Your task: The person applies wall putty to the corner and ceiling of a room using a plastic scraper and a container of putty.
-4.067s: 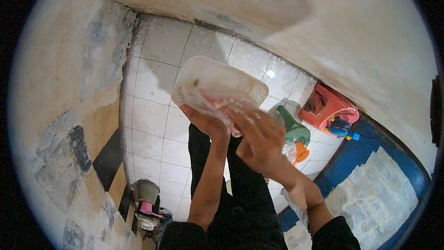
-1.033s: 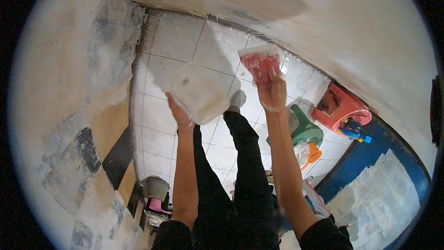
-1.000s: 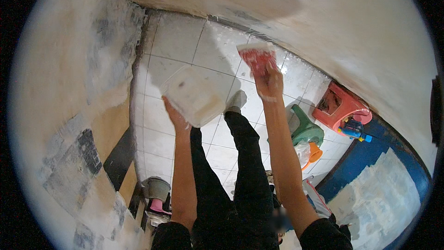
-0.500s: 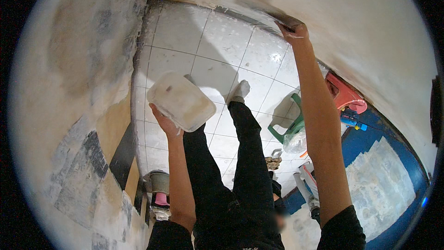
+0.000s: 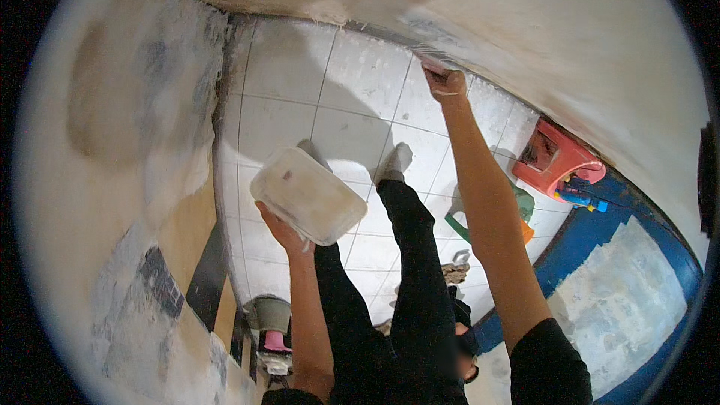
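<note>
My left hand (image 5: pixel 281 229) is closed on the near left edge of a whitish rectangular plastic tub (image 5: pixel 309 195) with rounded corners and a dark spot on its face. The tub is above the tiled floor, in front of my legs; whether anything lies inside cannot be told. White smears show on my left fingers. Out at the far right, my right hand (image 5: pixel 444 85) is closed around what looks like a flat scraper, mostly hidden by the fingers. It is beside the foot of the wall (image 5: pixel 525 45), which has pale, patchy plaster. White residue marks my right wrist.
White floor tiles (image 5: pixel 277 124) are smeared with residue. To the right are a red plastic stool (image 5: pixel 555 165), a blue bottle (image 5: pixel 581 196) and a partly hidden green item (image 5: pixel 523 204). A grey bucket (image 5: pixel 268 312) stands lower left. Another person (image 5: pixel 463 330) is behind my legs.
My right hand has come down and left, away from the wall it was against. The tub in my left hand has shifted slightly right and nearer. The view has tilted a little.
</note>
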`<state>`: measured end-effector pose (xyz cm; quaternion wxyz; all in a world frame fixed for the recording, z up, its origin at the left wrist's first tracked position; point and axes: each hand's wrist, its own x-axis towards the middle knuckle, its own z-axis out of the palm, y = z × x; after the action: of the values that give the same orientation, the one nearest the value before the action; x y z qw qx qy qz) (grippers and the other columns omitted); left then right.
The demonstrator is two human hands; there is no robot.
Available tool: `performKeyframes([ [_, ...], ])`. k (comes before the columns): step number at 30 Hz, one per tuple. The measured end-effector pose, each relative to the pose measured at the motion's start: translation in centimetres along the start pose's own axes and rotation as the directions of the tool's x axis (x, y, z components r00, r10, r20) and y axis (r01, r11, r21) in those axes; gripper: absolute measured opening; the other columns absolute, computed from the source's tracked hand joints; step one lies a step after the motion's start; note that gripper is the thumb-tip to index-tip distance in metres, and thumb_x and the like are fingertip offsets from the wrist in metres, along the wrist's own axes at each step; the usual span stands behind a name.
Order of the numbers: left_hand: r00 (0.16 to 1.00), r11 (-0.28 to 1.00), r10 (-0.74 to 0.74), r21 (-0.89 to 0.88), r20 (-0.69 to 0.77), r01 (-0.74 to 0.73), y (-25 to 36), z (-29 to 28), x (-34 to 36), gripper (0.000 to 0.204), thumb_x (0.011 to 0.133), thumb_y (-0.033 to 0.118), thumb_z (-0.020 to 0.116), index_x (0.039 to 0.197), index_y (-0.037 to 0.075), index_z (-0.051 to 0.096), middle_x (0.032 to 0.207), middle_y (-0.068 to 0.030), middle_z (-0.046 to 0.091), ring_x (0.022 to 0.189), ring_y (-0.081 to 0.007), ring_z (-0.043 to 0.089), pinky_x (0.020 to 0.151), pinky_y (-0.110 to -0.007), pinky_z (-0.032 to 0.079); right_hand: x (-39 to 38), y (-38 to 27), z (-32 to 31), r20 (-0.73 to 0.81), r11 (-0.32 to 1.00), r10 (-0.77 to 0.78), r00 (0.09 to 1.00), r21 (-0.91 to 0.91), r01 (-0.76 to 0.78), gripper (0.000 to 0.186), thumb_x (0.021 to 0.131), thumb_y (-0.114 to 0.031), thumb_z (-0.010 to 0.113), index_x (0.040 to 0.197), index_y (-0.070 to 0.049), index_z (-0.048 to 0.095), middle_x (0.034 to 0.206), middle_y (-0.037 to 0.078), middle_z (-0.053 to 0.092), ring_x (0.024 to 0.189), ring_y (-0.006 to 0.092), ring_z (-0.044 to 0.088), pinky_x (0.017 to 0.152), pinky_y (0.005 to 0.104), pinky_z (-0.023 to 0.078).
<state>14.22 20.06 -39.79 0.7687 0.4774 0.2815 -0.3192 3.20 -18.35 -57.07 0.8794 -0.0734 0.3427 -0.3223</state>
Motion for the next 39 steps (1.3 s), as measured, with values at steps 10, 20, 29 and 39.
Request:
performKeyframes([
  [10, 0.982, 0.987, -0.162, 0.017, 0.094, 0.161, -10.8, 1.2, 4.0, 0.06, 0.092, 0.052, 0.034, 0.135, 0.011, 0.029, 0.135, -0.0119, 0.037, 0.121, -0.0285, 0.04, 0.099, -0.044, 0.039, 5.4, 0.2, -1.0, 0.398, 0.718, -0.2, 0.895, -0.562, 0.41, 0.03, 0.088, -0.015, 0.047, 0.11, 0.004, 0.051, 0.11, 0.02, 0.056, 0.103, 0.0353, 0.055, 0.092, 0.0511, 0.046],
  [20, 0.971, 0.973, -0.22, -0.042, 0.093, 0.225, -14.0, -2.7, 6.4, 0.06, 0.093, 0.053, 0.03, 0.131, 0.006, 0.036, 0.13, -0.0109, 0.044, 0.118, -0.0247, 0.043, 0.101, -0.037, 0.034, -4.8, -1.7, 7.4, -0.02, 0.978, 0.009, 1.0, -0.21, -0.013, 0.04, 0.088, -0.018, 0.046, 0.108, 0.017, 0.044, 0.111, 0.026, 0.051, 0.102, 0.0314, 0.054, 0.094, 0.0451, 0.045],
  [29, 0.958, 0.96, -0.277, -0.025, 0.076, 0.279, -15.7, -1.9, 7.0, 0.06, 0.093, 0.053, 0.03, 0.132, 0.006, 0.034, 0.129, -0.0109, 0.044, 0.119, -0.0239, 0.042, 0.101, -0.038, 0.035, 4.7, -4.4, 1.8, 0.8, 0.991, -0.111, 0.589, 0.046, 0.124, 0.033, 0.094, -0.01, 0.04, 0.113, 0.017, 0.04, 0.12, 0.029, 0.044, 0.115, 0.0392, 0.044, 0.098, 0.0536, 0.041],
  [39, 0.979, 0.981, -0.176, 0.102, 0.105, 0.166, -16.0, -3.6, 7.2, 0.062, 0.09, 0.056, 0.034, 0.134, 0.011, 0.032, 0.132, -0.0103, 0.04, 0.12, -0.0276, 0.041, 0.101, -0.045, 0.035, -10.7, -5.4, 15.0, -0.108, 0.997, 0.078, 0.991, 0.03, -0.076, 0.036, 0.093, -0.016, 0.042, 0.116, 0.011, 0.045, 0.119, 0.028, 0.05, 0.112, 0.0372, 0.048, 0.1, 0.0425, 0.041],
])
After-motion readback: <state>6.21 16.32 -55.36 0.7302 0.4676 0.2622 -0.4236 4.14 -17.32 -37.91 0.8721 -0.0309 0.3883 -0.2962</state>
